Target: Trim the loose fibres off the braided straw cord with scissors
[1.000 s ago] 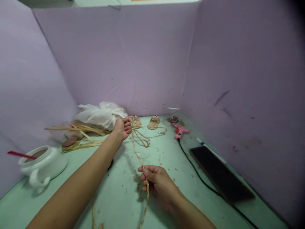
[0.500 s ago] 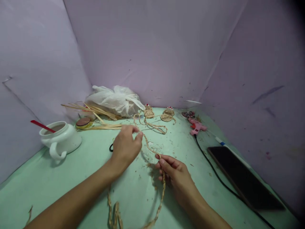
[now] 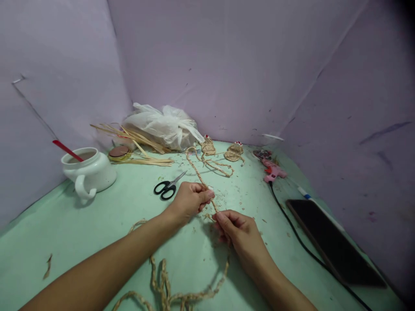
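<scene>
A thin braided straw cord (image 3: pixel 195 169) runs from the back of the table toward me through both hands. My left hand (image 3: pixel 191 199) pinches it between thumb and fingers near the middle of the table. Just nearer to me, my right hand (image 3: pixel 238 229) is closed on the same cord. The cord's far part loops beside two small woven straw pieces (image 3: pixel 234 152) with red and white trim. Its near part lies in loose loops at the front, partly hidden by my left forearm. Black-handled scissors (image 3: pixel 168 185) lie left of my left hand.
At left stands a white pot (image 3: pixel 97 175) with a red stick (image 3: pixel 67 150). Behind it are straw strips (image 3: pixel 145 140) and a white plastic bag (image 3: pixel 165 125). At right lie a pink glue gun (image 3: pixel 274 171) with a black cable and a dark flat phone-like slab (image 3: pixel 330 242).
My left hand let go of the cord's far part, came back toward me and gripped it again close to my right hand. The view shifted, and the scissors came into sight.
</scene>
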Tool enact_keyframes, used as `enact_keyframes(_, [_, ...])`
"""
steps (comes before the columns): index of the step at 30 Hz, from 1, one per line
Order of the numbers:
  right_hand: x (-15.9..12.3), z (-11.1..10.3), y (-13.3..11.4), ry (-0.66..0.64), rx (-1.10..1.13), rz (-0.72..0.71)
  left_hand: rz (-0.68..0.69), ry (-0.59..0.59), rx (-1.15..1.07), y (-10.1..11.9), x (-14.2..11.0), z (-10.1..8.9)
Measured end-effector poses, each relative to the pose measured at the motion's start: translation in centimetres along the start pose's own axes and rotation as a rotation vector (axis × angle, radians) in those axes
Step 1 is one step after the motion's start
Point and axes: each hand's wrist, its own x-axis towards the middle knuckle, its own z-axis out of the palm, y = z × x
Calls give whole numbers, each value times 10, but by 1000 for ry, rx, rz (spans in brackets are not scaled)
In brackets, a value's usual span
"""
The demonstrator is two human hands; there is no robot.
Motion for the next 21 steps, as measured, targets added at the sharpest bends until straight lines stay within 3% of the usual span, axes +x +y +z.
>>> enact_keyframes(8, [3, -2, 3, 20, -23, -37, -4, -18, -82, 2, -6, 4])
enact_keyframes(14, [-1, -8, -8, -217, 361, 195, 14, -96, -149, 2, 7, -12])
enact_keyframes(17, [-3, -10, -10, -300, 367, 243, 14, -153, -191, -1, 9, -15])
enact_keyframes(21, [-5, -11, -7, -314, 270, 243, -31, -231, -236, -5, 9, -16])
